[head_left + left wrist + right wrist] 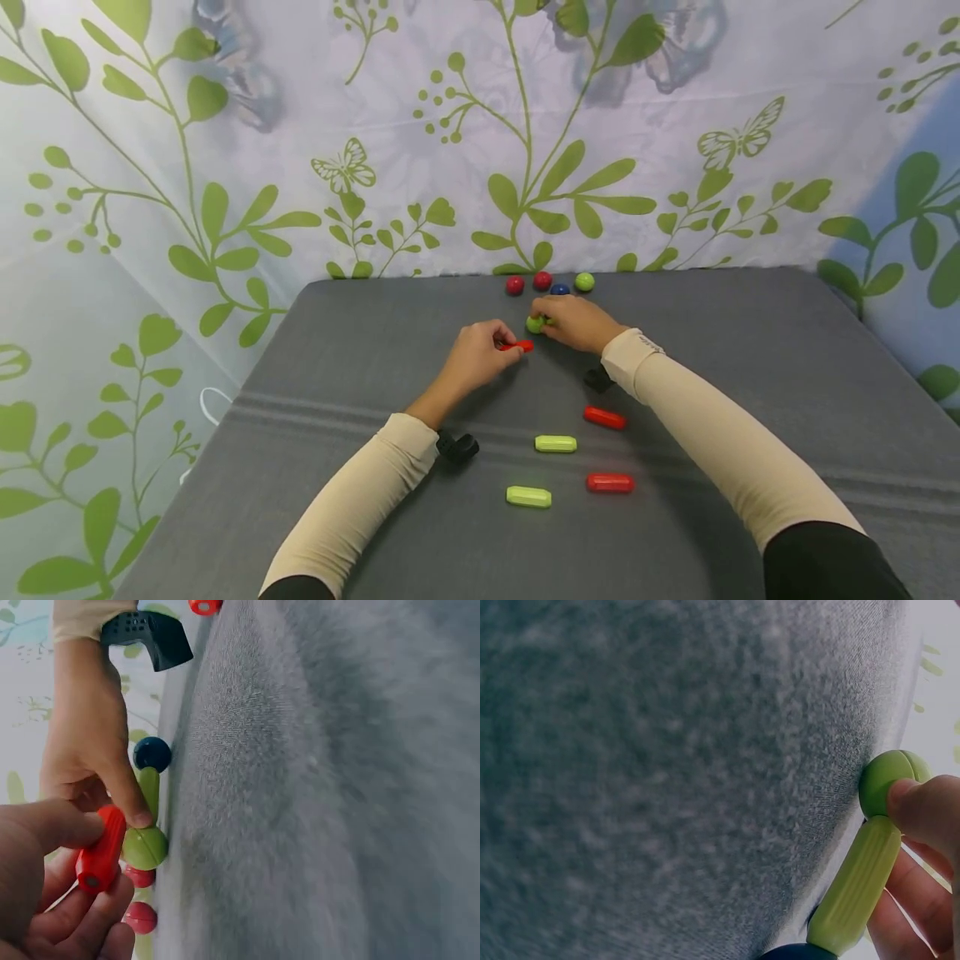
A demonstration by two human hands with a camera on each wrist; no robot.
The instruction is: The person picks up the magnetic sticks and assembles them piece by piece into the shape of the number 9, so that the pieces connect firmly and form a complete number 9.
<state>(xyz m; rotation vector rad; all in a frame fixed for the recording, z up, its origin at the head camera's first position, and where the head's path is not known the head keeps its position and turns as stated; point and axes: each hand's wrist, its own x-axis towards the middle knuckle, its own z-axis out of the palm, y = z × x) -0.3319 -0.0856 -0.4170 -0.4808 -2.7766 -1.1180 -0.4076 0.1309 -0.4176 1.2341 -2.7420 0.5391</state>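
Note:
My left hand (480,352) pinches a red ridged rod (102,851) between thumb and fingers, just above the table. To its right, my right hand (576,323) grips a green ball (889,784), with the thumb pressed on it. A yellow-green ridged rod (855,889) meets this ball at one end, alongside the right fingers. In the right wrist view, the rod's other end overlaps a dark blue ball (801,952). Behind the hands, two red balls (514,285) and another green ball (584,282) sit near the far table edge.
On the grey table (337,358) nearer the body lie two yellow-green rods (555,443) and two red rods (604,417). A leaf-patterned cloth (420,167) hangs behind the table. Each wrist wears a black device (459,448).

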